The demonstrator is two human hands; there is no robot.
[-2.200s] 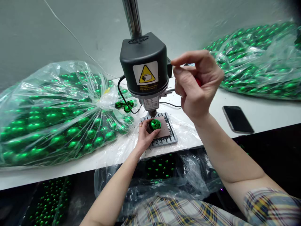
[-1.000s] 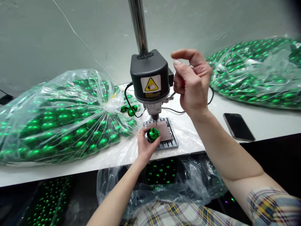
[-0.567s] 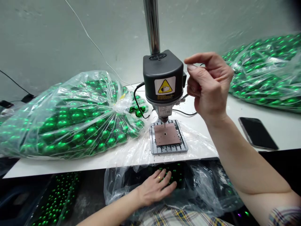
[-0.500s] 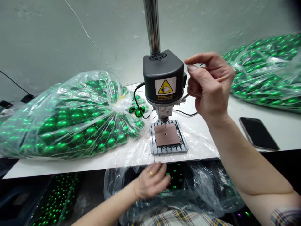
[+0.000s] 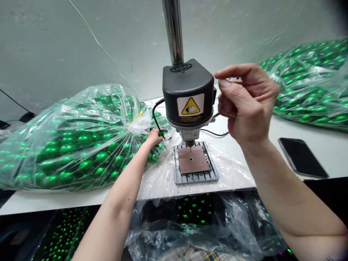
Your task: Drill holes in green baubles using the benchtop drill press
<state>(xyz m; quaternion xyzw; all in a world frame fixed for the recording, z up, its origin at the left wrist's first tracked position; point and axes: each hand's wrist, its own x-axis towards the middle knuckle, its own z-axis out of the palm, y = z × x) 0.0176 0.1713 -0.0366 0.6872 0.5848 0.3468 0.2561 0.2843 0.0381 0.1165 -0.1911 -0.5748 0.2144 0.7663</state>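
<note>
My left hand reaches in among shiny green balls beside the gathered neck of a clear plastic bag. Its fingers are mostly hidden by the balls and a black cable, so their grip does not show. My right hand is raised at the right side of a small black drill press, thumb and forefinger close together, other fingers curled; what they hold, if anything, is hidden. Under the thin drill bit lies a brown square pad with a hole, on a grey slotted base plate.
Another bag of green balls lies at the back right. A phone rests on the white table. Dark shavings dot the base plate. Below the table edge are clear plastic sheeting and more green balls.
My left hand has moved from the front table edge up and left to the green balls by the bag. My right hand keeps its pinched shape beside the drill press; the view has shifted slightly.
</note>
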